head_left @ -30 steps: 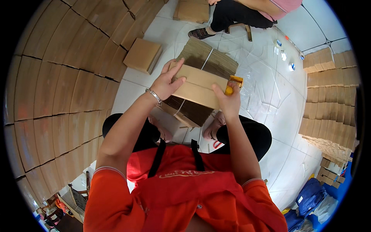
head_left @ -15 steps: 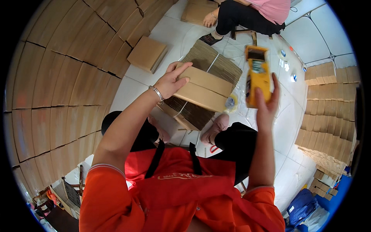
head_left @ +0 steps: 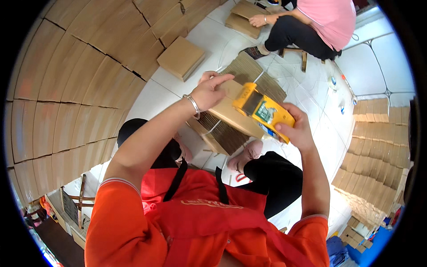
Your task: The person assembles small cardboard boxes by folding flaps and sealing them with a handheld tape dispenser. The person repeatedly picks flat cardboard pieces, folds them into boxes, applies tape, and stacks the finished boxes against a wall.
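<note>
A closed cardboard box [head_left: 232, 115] lies on a strapped bundle of flat cardboard [head_left: 242, 66] between my knees. My left hand [head_left: 209, 92] holds the box at its left end, index finger stretched along the top and the other fingers curled. In my right hand [head_left: 296, 127] is a yellow tape dispenser [head_left: 266, 111], gripped by its right end. It is tilted over the right part of the box and hides some of it. Whether it touches the box, I cannot tell.
Stacked cartons [head_left: 66, 84] wall the left side, and more stacks [head_left: 373, 151] stand at right. A single carton [head_left: 181, 58] lies on the tiles ahead. A seated person in pink [head_left: 327, 22] handles cardboard [head_left: 243, 20] at the far side. Red-handled scissors [head_left: 242, 178] lie near my foot.
My right hand has swung the tape dispenser leftward from beside the box to over its right part. My left hand stays at the box's left end, and the whole view has shifted slightly.
</note>
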A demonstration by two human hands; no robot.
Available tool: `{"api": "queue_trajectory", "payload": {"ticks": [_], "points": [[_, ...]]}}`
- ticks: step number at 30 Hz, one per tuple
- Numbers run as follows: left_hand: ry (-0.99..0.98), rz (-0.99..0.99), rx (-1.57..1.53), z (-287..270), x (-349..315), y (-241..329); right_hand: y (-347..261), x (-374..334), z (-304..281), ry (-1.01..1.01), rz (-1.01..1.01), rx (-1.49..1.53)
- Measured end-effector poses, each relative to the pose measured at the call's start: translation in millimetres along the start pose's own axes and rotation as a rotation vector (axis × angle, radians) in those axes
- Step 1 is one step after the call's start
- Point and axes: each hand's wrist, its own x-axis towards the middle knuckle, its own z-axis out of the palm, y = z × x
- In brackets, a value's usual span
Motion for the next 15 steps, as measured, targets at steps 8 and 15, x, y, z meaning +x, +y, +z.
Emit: {"api": "queue_trajectory", "payload": {"ticks": [8,15], "points": [[-0.154,-0.496,-1.006,3,-16,67,36,-8,-19,0.021,-0.142,0.099],[-0.114,-0.484,-0.936,21,-12,65,26,-7,-15,-0.015,-0.187,0.015]]}}
